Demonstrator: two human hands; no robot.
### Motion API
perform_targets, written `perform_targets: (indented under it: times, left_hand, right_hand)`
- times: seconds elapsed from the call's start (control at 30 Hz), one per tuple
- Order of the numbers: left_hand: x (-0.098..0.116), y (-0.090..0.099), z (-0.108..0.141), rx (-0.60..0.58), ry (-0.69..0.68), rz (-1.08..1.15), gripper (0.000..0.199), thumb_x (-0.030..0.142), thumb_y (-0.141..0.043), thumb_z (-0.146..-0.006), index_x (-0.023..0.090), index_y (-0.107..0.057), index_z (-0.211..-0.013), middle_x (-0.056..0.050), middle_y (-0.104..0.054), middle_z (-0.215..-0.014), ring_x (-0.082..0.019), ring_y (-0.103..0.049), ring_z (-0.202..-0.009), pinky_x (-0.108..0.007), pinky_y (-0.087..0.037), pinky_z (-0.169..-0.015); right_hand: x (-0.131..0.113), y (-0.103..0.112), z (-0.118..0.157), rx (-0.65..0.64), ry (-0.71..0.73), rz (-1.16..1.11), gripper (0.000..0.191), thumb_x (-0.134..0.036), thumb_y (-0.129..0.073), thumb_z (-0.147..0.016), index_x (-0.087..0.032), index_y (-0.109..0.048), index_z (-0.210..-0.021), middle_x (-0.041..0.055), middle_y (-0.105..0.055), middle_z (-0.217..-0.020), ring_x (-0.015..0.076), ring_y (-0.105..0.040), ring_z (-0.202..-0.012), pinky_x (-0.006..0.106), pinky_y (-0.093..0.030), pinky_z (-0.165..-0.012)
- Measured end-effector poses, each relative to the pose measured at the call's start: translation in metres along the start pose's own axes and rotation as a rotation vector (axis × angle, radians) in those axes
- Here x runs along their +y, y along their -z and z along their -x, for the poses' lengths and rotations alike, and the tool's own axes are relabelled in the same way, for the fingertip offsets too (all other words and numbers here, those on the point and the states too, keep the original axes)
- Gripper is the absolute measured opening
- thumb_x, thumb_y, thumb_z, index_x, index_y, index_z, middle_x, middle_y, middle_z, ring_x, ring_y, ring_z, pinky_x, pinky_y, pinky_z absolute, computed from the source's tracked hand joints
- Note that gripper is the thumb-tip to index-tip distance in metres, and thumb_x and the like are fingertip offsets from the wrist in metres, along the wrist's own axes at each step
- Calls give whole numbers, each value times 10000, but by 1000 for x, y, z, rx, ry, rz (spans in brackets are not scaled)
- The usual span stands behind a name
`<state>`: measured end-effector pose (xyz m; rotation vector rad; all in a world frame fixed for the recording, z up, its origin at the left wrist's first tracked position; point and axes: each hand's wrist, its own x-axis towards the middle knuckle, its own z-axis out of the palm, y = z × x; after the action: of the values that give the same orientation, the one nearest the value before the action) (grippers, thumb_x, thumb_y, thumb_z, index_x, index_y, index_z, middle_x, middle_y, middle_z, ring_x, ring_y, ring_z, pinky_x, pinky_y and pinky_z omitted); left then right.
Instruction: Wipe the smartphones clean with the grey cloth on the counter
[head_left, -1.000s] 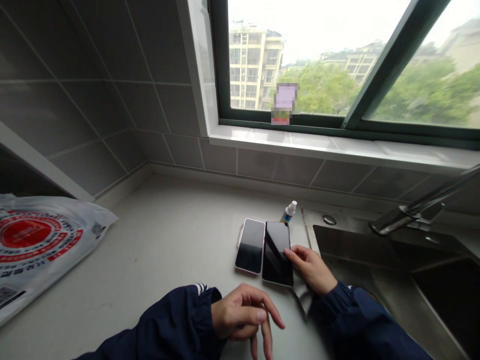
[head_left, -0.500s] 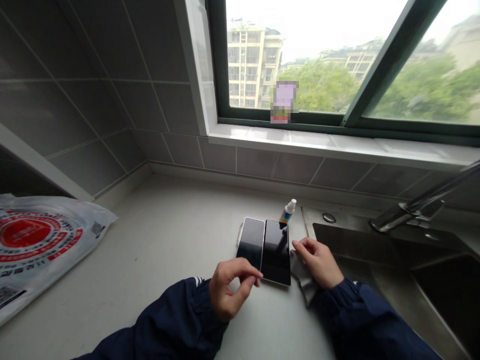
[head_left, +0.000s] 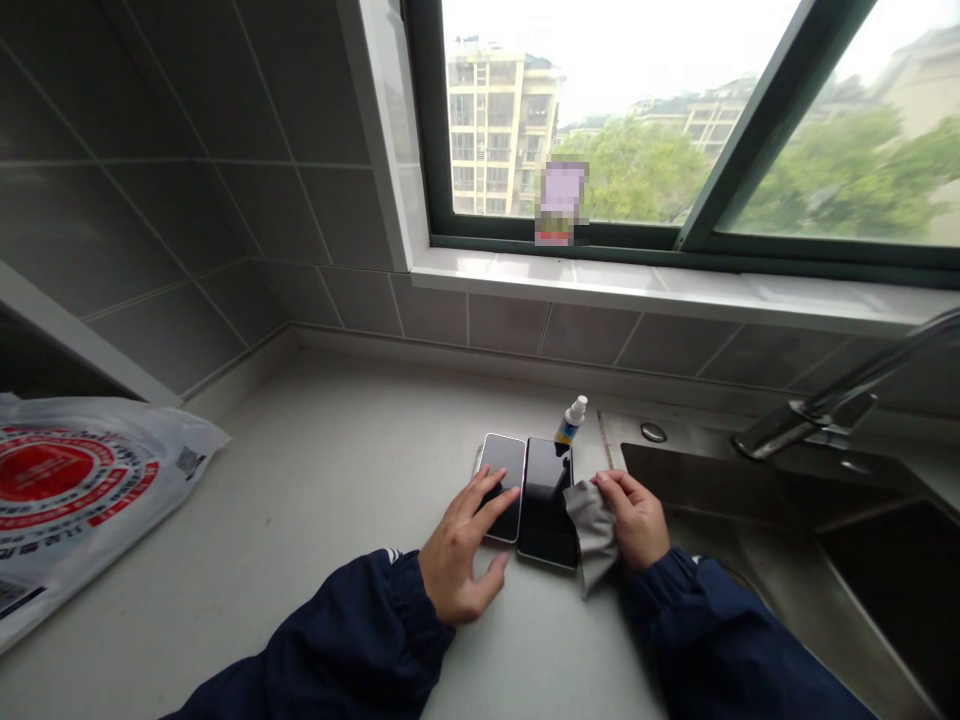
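Note:
Two dark-screened phones lie side by side on the pale counter. My left hand (head_left: 466,555) has its fingers spread over the left phone (head_left: 511,520), which has a light rim; whether the fingertips touch the glass I cannot tell. Just right of it is the larger right phone (head_left: 546,510), reflecting light from the window. My right hand (head_left: 637,518) pinches a grey cloth (head_left: 592,535), which hangs beside and partly over the right phone's edge. A small white-capped bottle (head_left: 571,420) with a blue and yellow label stands behind the phones.
A steel sink (head_left: 705,500) with a faucet (head_left: 787,425) is on the right. At the far left a plastic bag (head_left: 127,500) with red print lies on the counter (head_left: 337,450). Behind the counter run a tiled wall and a window sill (head_left: 600,285).
My left hand has opened from a loose curl and reached forward over the left phone. My right hand has lifted the cloth up and left, towards the right phone.

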<state>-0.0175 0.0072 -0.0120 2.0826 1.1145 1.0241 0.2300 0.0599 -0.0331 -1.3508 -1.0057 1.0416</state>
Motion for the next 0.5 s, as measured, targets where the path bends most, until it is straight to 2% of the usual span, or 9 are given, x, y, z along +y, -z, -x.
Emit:
perform_targets:
  times: [0.1,0.2,0.27,0.37,0.43,0.5]
  left_hand:
    - [-1,3,-4,127,142,48,557,183,-586,-780,245,-500,-1326,-111,-396,-1443,-309,-373,-1333,-490,-374,-1073]
    - [-6,5,-7,236,270,100,452,223,-596,-801,262,-537,-1247,-101,-437,-1348,-255,-504,-1188,-365,-539,-846]
    - [-10,8,-9,266,333,126,428,244,-615,-790,272,-543,-1211,-87,-449,-1293,-219,-567,-1072,-293,-561,-700]
    - [-14,13,-11,243,420,119,439,298,-631,-784,282,-522,-1209,-75,-464,-1237,-154,-629,-827,-250,-542,-550]
    - [-16,16,-13,210,480,158,483,324,-642,-780,290,-481,-1233,-70,-470,-1228,-106,-626,-667,-258,-539,-525]
    - [-18,17,-13,190,536,245,531,335,-655,-773,296,-433,-1254,-71,-465,-1239,-85,-621,-595,-274,-548,-539]
  right_hand:
    - [0,1,0,0,18,10,364,-524,-712,-723,-165,-653,-734,13,-607,-641,142,-516,-572,251,-399,-548]
    - [0,1,0,-5,42,35,376,-540,-714,-709,-168,-663,-720,13,-608,-631,147,-517,-578,250,-398,-552]
    - [-1,0,1,-13,56,53,375,-543,-712,-710,-171,-668,-714,13,-614,-633,150,-522,-585,249,-404,-560]
    - [-3,-1,3,-30,70,71,372,-547,-697,-724,-176,-667,-713,14,-618,-629,153,-524,-578,247,-406,-547]
    - [-4,-1,4,-43,73,80,372,-549,-687,-733,-178,-664,-713,13,-615,-624,153,-521,-571,244,-401,-533]
    - [-5,-1,5,-54,76,87,372,-549,-681,-742,-179,-661,-717,12,-614,-626,151,-520,-573,242,-399,-532]
